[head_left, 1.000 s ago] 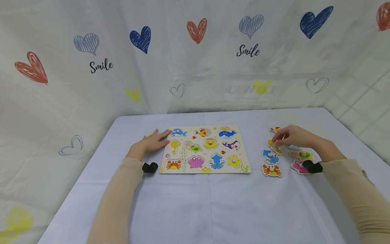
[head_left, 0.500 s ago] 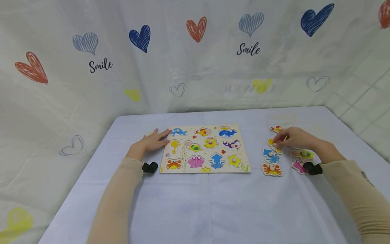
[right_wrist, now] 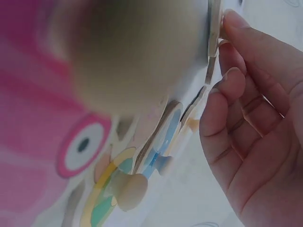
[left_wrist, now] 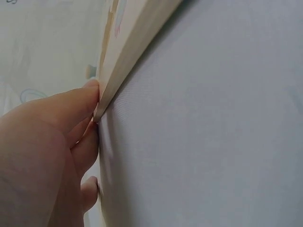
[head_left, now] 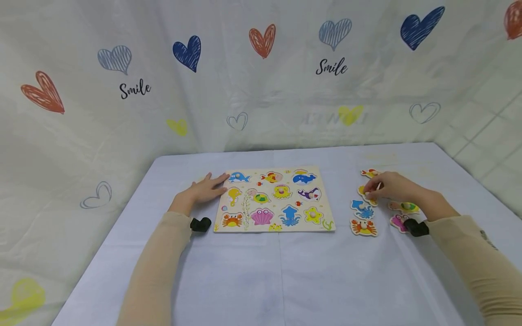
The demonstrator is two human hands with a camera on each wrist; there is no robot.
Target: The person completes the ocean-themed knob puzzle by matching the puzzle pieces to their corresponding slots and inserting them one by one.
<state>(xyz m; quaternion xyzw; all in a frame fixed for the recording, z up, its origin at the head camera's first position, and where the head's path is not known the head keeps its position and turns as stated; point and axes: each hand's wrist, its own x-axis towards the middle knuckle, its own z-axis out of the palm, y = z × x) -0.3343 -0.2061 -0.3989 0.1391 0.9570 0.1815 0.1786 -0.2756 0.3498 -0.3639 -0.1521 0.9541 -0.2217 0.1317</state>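
My left hand (head_left: 204, 189) lies at the left edge of the wooden sea-animal puzzle board (head_left: 274, 232), fingers extended. In the left wrist view its fingertips touch the board's edge (left_wrist: 124, 64). At the right, my right hand (head_left: 390, 186) pinches a yellow puzzle piece (head_left: 371, 202) with thumb and forefinger. That piece is elongated and partly covered by the fingers. Just in front of it lie a blue squid piece (head_left: 362, 209) and an orange crab piece (head_left: 364, 227). Behind it is a red and yellow fish piece (head_left: 369, 173).
A turtle piece (head_left: 403, 207) and a pink shell piece (head_left: 397, 222) lie beneath the right wrist, the shell partly hidden by a black wrist camera (head_left: 417, 227). A white cloth covers the table (head_left: 244, 280). Behind hangs a curtain (head_left: 220, 90) printed with hearts.
My right hand has dipped slightly and its fingers have closed in on the yellow piece. The left hand and the board have stayed put.
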